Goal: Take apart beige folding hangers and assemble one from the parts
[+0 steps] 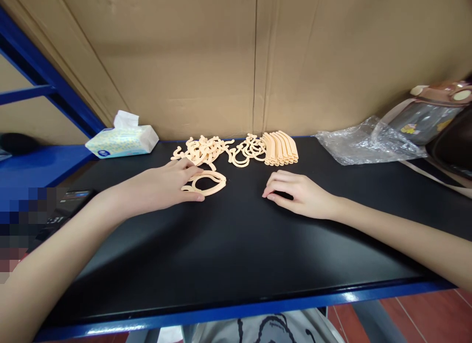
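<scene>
My left hand (165, 180) lies over a beige plastic folding hanger (217, 187), its arms folded into a pointed oval on the black tabletop. The thumb rests at the near side and the fingers at the far side, closed about its left end, which they partly hide. Right of it, my right hand (295, 191) rests on the table with curled fingers, thumb and index tips close together; nothing shows in them. Behind the hanger is a heap of loose beige plastic hooks (202, 148) and curved parts (241, 158). Beside these stands a neat stack of curved hanger arms (280, 147).
A tissue pack (123, 140) sits at the back left, with a dark phone-like device (62, 210) nearer me. Clear plastic wrap (365, 141), a bottle (420, 116) and a strap lie at the right. A cardboard wall (184, 62) closes off the back.
</scene>
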A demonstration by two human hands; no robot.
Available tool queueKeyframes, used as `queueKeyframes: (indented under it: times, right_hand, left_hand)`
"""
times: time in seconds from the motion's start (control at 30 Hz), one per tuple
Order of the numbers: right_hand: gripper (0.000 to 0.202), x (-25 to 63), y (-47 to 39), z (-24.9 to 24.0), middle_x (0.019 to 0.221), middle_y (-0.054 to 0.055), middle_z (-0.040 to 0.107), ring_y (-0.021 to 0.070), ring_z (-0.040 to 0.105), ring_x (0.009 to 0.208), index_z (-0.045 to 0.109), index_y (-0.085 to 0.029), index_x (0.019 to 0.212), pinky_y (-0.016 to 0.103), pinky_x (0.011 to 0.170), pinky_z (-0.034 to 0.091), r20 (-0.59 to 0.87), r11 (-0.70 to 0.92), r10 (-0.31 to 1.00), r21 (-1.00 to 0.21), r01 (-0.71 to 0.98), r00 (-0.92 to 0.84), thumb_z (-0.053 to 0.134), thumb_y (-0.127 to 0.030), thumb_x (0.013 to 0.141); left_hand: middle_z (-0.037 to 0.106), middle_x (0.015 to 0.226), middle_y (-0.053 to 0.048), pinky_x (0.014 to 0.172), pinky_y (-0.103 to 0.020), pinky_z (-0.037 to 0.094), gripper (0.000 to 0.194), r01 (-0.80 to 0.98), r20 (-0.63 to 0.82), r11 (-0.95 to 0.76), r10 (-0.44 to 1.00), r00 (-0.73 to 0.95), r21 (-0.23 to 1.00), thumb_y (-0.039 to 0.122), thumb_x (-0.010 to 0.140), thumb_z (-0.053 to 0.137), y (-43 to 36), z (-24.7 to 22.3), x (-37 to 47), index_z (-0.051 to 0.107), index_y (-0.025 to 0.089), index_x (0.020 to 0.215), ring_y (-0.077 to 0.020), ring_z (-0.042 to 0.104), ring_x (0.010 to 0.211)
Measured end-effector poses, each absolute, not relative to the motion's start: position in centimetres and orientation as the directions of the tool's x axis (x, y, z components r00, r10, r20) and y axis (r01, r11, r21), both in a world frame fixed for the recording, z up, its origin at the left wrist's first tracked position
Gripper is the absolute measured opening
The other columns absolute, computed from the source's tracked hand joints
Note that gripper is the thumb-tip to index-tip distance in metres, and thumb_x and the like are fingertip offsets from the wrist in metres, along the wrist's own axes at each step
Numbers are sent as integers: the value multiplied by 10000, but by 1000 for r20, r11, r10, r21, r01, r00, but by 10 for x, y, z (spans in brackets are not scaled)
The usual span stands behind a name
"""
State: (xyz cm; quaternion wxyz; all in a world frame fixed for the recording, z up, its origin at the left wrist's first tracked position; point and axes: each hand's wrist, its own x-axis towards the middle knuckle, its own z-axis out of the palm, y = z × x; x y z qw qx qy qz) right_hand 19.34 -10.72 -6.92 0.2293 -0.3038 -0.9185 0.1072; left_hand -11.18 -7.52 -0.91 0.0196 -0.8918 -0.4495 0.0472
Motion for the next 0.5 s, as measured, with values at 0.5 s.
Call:
queueKeyframes:
  times: [0.5]
  right_hand:
    - [216, 194, -107, -70, 922, 49, 587, 162, 529, 858, 600, -200, 952, 306, 768, 440, 345, 809, 588, -265, 526, -731, 394, -261, 937]
  left_hand:
    - [663, 924, -81, 727, -323, 444, 284, 949, 257, -255, 920, 297, -185, 366, 874, 417, -46, -38, -105, 613, 166, 921, -248, 611, 867]
